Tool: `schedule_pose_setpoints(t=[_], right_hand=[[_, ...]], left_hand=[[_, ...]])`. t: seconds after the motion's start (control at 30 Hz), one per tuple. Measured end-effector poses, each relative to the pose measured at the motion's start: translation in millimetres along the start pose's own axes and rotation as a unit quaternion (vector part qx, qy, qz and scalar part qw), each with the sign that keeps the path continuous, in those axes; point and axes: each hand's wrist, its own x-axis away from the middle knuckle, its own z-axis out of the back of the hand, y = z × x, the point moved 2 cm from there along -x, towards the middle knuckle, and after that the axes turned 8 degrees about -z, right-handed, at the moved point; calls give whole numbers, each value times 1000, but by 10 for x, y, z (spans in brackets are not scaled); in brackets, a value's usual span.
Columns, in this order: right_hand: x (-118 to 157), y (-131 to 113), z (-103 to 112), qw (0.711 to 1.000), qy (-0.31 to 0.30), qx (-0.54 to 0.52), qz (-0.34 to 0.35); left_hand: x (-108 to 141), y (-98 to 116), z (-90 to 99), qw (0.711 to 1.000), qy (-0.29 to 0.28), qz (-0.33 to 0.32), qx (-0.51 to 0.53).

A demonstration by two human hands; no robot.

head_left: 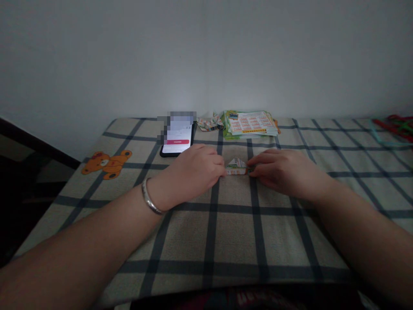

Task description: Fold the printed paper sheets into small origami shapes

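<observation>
A small piece of folded printed paper (237, 166) lies between my hands on the checked tablecloth, with a triangular peak above a flat band. My left hand (198, 170), with a silver bangle at the wrist, is closed on the paper's left end. On the other end, my right hand (284, 172) pinches the paper between thumb and fingers. The ends of the paper are hidden under my fingertips. Beyond the hands, a stack of printed cards (250, 122) lies near the wall, with folded paper pieces (211, 122) just left of it.
A lit phone (177, 144) lies behind my left hand, partly blurred out. To the left is a flat orange bear cutout (106, 163). Red and green cords (395, 125) sit at the far right. A white wall (206, 56) rises behind the checked tablecloth (232, 241).
</observation>
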Motion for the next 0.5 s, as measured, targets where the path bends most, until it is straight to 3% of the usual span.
schedule_pose_setpoints(t=[0.5], right_hand=[[83, 144, 62, 999, -8, 9, -44]], left_hand=[[14, 57, 0, 1000, -4, 25, 12]])
